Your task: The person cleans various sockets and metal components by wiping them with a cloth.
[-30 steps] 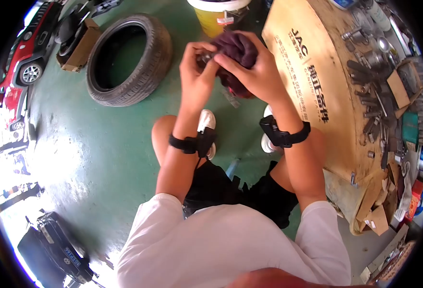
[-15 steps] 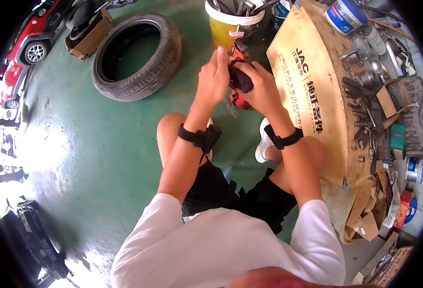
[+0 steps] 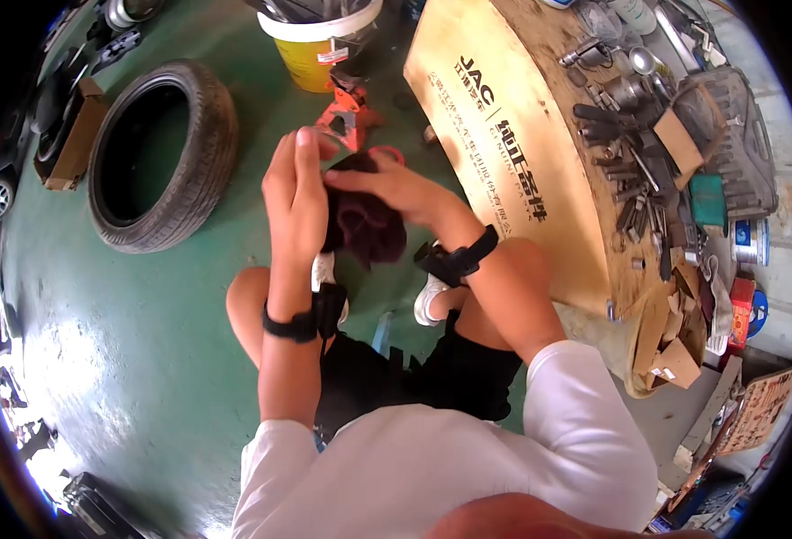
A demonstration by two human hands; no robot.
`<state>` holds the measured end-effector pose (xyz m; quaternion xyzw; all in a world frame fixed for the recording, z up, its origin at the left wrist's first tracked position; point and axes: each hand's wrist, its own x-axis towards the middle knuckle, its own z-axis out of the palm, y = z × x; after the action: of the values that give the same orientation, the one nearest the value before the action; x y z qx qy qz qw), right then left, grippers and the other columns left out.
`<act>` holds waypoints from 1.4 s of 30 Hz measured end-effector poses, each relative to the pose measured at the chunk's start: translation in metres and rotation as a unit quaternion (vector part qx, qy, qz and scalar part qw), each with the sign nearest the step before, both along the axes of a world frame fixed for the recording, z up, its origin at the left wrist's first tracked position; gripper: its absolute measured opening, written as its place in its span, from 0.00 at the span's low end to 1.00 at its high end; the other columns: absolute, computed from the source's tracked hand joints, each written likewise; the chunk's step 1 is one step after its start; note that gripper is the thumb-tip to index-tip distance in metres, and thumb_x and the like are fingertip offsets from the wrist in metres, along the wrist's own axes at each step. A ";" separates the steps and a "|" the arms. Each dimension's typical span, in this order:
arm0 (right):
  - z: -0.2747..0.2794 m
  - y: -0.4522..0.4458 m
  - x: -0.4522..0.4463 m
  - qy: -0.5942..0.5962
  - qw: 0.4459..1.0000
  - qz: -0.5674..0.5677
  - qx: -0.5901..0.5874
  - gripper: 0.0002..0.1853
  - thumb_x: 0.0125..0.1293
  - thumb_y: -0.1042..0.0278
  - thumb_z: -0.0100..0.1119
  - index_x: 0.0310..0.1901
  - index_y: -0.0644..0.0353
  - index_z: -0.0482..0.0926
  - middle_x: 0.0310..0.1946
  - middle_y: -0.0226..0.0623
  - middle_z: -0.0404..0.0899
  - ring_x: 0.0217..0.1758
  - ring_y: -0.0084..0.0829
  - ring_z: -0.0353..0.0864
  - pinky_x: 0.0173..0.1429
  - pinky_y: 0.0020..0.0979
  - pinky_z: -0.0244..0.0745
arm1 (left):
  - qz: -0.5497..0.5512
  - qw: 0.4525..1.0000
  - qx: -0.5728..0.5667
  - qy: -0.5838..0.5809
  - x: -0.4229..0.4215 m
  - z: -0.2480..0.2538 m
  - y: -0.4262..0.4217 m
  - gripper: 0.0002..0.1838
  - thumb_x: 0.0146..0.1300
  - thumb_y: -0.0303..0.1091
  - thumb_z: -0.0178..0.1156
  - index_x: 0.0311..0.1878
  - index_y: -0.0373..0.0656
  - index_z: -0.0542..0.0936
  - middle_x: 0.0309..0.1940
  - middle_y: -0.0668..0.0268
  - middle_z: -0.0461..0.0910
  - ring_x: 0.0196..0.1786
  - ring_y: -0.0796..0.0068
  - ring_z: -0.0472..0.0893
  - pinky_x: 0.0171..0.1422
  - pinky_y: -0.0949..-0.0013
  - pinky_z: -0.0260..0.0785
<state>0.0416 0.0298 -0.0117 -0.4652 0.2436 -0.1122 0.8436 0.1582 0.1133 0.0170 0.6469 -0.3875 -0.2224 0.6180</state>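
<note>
A dark maroon cloth (image 3: 369, 229) is bunched between my two hands, with its loose end hanging below them. My right hand (image 3: 407, 190) grips it from the right, fingers reaching across to my left palm. On the other side, my left hand (image 3: 295, 198) is curled against the cloth with its thumb pointing up; its other fingers are mostly hidden. Just beyond the hands stands an orange-red metal stand (image 3: 349, 119) on the green floor, its lower part covered by the hands and cloth.
A tyre (image 3: 221, 153) lies on the floor to the left. Ahead is a yellow bucket (image 3: 301, 58) with a white rim, filled with metal parts. A wooden crate (image 3: 504, 135) stands at the right, sockets and tools (image 3: 629, 180) on top. Nearby is a bin of cardboard scraps (image 3: 674, 346).
The view has swung so that the surroundings sit further left. Both hands have come lower and nearer, away from the orange stand. More of the cloth now hangs spread out.
</note>
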 end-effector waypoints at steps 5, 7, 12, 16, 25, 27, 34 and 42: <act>-0.011 -0.028 0.014 -0.052 0.995 0.090 0.006 0.17 0.60 0.57 0.72 0.42 0.63 0.82 0.33 0.25 0.80 0.36 0.17 0.76 0.41 0.23 0.72 | 0.022 0.998 -0.013 0.058 0.016 -0.006 -0.022 0.20 0.77 0.40 0.41 0.33 0.37 0.75 0.30 0.68 0.71 0.31 0.80 0.67 0.37 0.74 0.59; -0.033 -0.046 0.021 -0.044 0.993 0.102 -0.027 0.17 0.58 0.62 0.74 0.42 0.65 0.81 0.33 0.26 0.81 0.37 0.18 0.76 0.43 0.25 0.72 | 0.018 0.994 0.005 0.112 0.025 -0.018 -0.043 0.19 0.76 0.41 0.39 0.36 0.38 0.74 0.33 0.65 0.70 0.34 0.78 0.68 0.40 0.73 0.60; -0.080 -0.086 0.035 -0.072 0.995 0.017 0.070 0.20 0.55 0.66 0.74 0.48 0.65 0.80 0.40 0.31 0.84 0.43 0.20 0.80 0.49 0.27 0.76 | -0.030 0.984 0.173 -0.037 0.039 -0.060 -0.098 0.10 0.71 0.37 0.56 0.42 0.38 0.77 0.35 0.68 0.73 0.37 0.78 0.71 0.41 0.74 0.65; -0.093 -0.113 0.038 -0.048 0.998 0.024 0.029 0.27 0.54 0.66 0.74 0.56 0.65 0.77 0.45 0.30 0.82 0.46 0.22 0.80 0.55 0.29 0.77 | 0.029 0.975 0.209 -0.073 0.042 -0.076 -0.136 0.11 0.64 0.35 0.64 0.39 0.37 0.77 0.36 0.55 0.72 0.38 0.58 0.74 0.44 0.60 0.68; -0.011 -0.105 0.021 0.212 0.916 0.085 -0.330 0.25 0.46 0.65 0.71 0.48 0.59 0.77 0.38 0.50 0.82 0.42 0.52 0.82 0.45 0.41 0.77 | -0.057 0.877 0.476 0.048 0.041 -0.041 -0.079 0.25 0.71 0.55 0.54 0.48 0.38 0.78 0.38 0.46 0.83 0.46 0.46 0.82 0.49 0.56 0.72; 0.014 -0.099 0.012 0.214 0.925 0.091 -0.300 0.24 0.46 0.65 0.71 0.47 0.59 0.78 0.37 0.50 0.82 0.41 0.52 0.82 0.44 0.41 0.77 | -0.093 0.886 0.441 0.104 0.038 -0.037 -0.063 0.17 0.70 0.46 0.59 0.46 0.39 0.78 0.35 0.55 0.83 0.39 0.63 0.83 0.43 0.63 0.74; 0.111 -0.069 -0.050 0.214 0.966 0.132 -0.056 0.18 0.59 0.58 0.69 0.41 0.65 0.81 0.31 0.33 0.83 0.34 0.25 0.80 0.42 0.31 0.76 | -0.342 0.849 0.362 0.177 0.031 0.097 -0.055 0.08 0.68 0.30 0.62 0.47 0.40 0.76 0.35 0.66 0.81 0.37 0.78 0.80 0.41 0.71 0.73; 0.217 -0.049 -0.107 0.230 0.967 0.088 0.071 0.22 0.65 0.48 0.64 0.40 0.65 0.83 0.31 0.27 0.82 0.35 0.21 0.78 0.43 0.28 0.73 | -0.463 0.804 0.336 0.163 0.003 0.186 -0.059 0.19 0.59 0.26 0.67 0.54 0.40 0.77 0.42 0.59 0.83 0.47 0.68 0.82 0.52 0.65 0.74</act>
<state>-0.0654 -0.0195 0.2051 -0.4369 0.3966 0.0905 0.8023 0.1614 0.0547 0.2027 0.5124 -0.4349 -0.7006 0.2397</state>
